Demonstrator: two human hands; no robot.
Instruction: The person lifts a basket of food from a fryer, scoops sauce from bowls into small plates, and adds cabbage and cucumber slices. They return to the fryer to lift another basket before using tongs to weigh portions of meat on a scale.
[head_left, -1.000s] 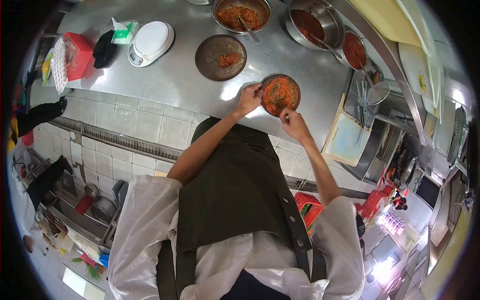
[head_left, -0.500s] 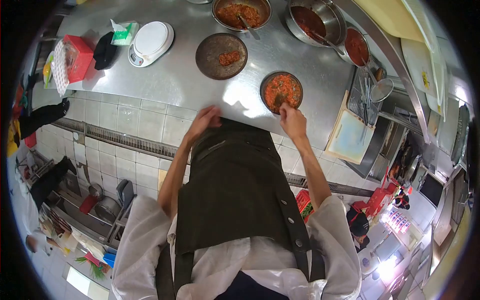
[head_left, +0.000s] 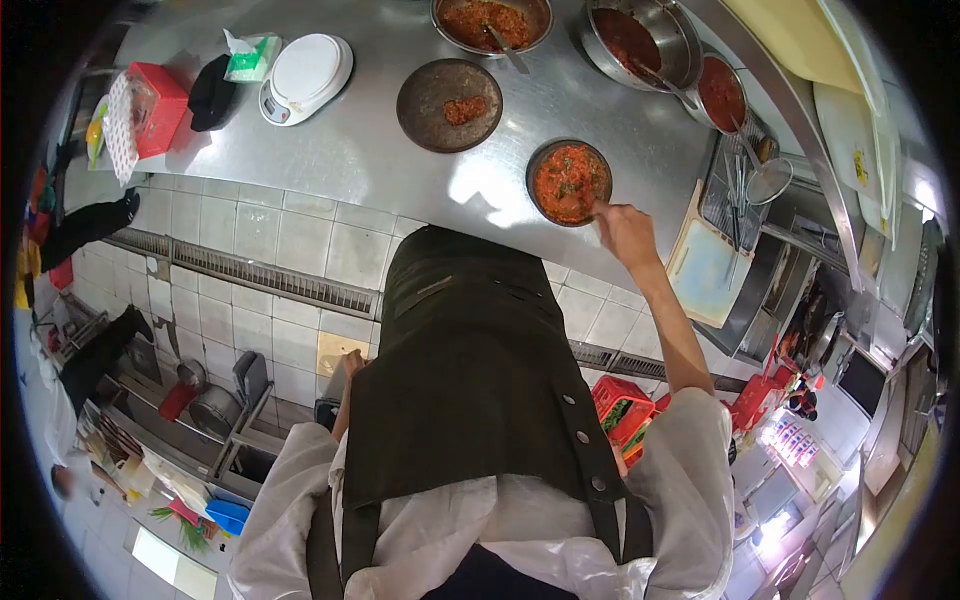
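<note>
My right hand (head_left: 627, 233) is at the lower right rim of a dark round bowl (head_left: 533, 203) on the steel counter. Its fingers are closed in a pinch there; whatever they hold is hidden. Chunky red sauce (head_left: 570, 185) with dark green bits fills the bowl. To the left lies a dark stone plate (head_left: 425, 110) bearing a small mound of reddish-brown paste (head_left: 465, 110). My left hand (head_left: 353, 363) hangs low beside the dark apron, away from the counter, and its fingers are too small and partly hidden to judge.
At the back stand a metal bowl (head_left: 545, 30) of orange-red mixture with a spoon and two pots (head_left: 690, 45) of red sauce. A white scale (head_left: 305, 75), tissue pack (head_left: 252, 58) and red box (head_left: 160, 110) sit left. A worn cutting board (head_left: 708, 265) lies right.
My left hand has dropped from the counter's edge down to my side. My right hand has shifted right, from over the sauce to the bowl's rim, uncovering more sauce.
</note>
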